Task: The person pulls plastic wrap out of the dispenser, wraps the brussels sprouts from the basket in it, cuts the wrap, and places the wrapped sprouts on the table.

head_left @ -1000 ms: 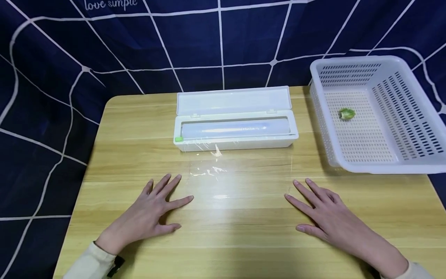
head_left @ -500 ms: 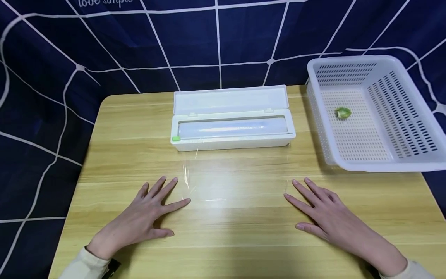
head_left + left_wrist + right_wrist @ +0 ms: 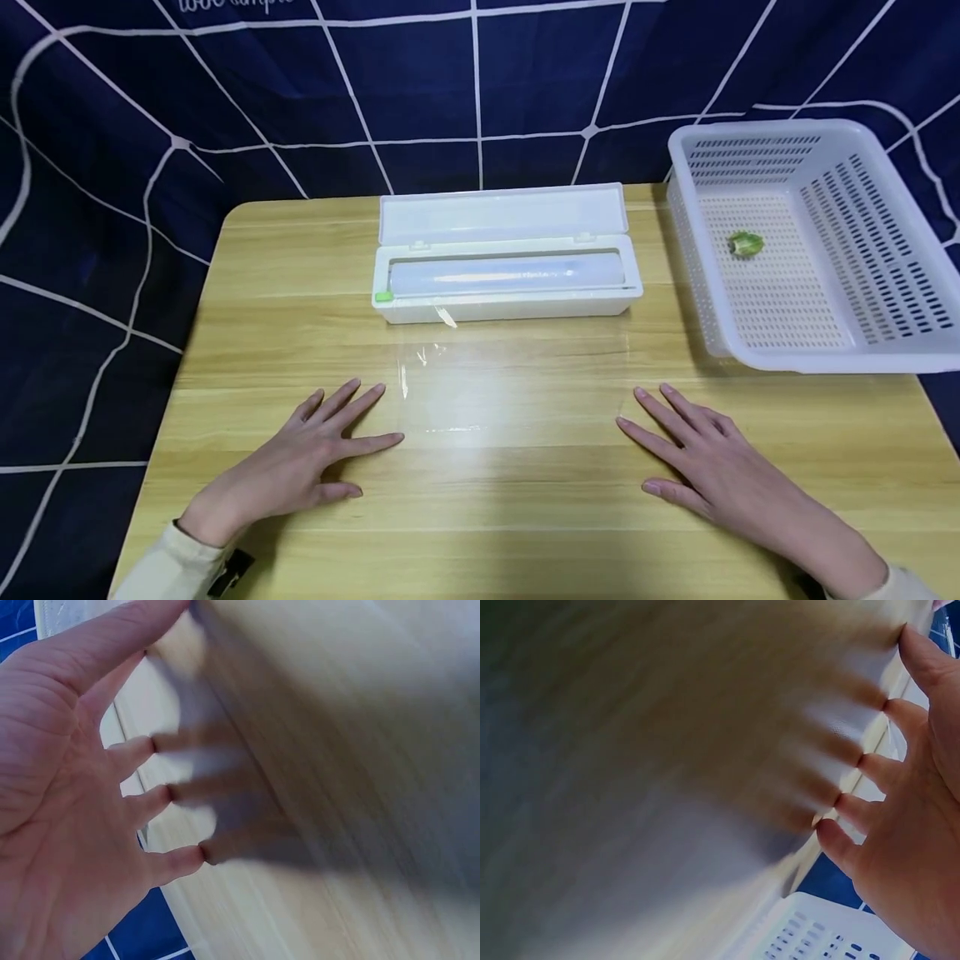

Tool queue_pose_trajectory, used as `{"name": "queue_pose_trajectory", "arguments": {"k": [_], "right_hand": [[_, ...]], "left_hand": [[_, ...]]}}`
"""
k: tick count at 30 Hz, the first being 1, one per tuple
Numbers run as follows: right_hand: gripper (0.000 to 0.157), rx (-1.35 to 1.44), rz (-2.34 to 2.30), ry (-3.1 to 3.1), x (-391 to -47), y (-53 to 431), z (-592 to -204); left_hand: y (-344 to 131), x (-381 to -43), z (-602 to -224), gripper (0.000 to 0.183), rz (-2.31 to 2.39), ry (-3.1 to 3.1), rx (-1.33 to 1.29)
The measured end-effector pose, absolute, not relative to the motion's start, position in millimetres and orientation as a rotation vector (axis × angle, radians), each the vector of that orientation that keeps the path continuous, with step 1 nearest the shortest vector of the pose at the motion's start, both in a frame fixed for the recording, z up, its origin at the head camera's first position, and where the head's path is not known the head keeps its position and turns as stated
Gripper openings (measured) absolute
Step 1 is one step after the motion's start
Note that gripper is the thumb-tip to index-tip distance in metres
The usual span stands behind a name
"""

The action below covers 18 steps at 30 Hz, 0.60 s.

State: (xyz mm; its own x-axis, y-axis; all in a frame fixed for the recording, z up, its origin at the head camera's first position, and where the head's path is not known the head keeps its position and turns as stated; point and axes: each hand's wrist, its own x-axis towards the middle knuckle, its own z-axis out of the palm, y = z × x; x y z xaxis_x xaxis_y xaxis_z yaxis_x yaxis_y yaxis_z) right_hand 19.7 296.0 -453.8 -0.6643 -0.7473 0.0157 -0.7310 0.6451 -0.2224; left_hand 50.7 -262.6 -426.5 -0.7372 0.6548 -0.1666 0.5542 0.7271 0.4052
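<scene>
A white cling film box [image 3: 506, 310] stands at the back middle of the table with its lid raised, and the film roll [image 3: 502, 273] shows inside. From its front, a clear sheet of cling film [image 3: 510, 379] stretches over the wood towards me, with a few shiny creases at its left. My left hand [image 3: 303, 458] is spread, fingertips on the table, its index finger at the sheet's front left corner. Spread likewise, my right hand [image 3: 708, 458] rests its fingertips by the sheet's right edge. In both wrist views the fingertips touch the wood; neither hand grips anything.
A white perforated basket [image 3: 716, 308] stands at the table's back right, with a small green leafy vegetable [image 3: 746, 244] in it. On the box's left front corner sits a green slider [image 3: 383, 297]. A dark blue checked cloth [image 3: 420, 92] hangs behind the table.
My left hand has slid slightly left and towards me. The film's left side has spread outwards and its creases have shifted. My right hand has stayed about where it was.
</scene>
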Motion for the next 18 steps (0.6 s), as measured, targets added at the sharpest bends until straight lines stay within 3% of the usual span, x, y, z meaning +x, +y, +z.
{"name": "queue_pose_trajectory", "arguments": {"k": [18], "right_hand": [[0.068,-1.313,-0.336,2.782,15,303,-456]], "left_hand": [[-260,44,-415,0.076,0.508,2.608,0.89]]}}
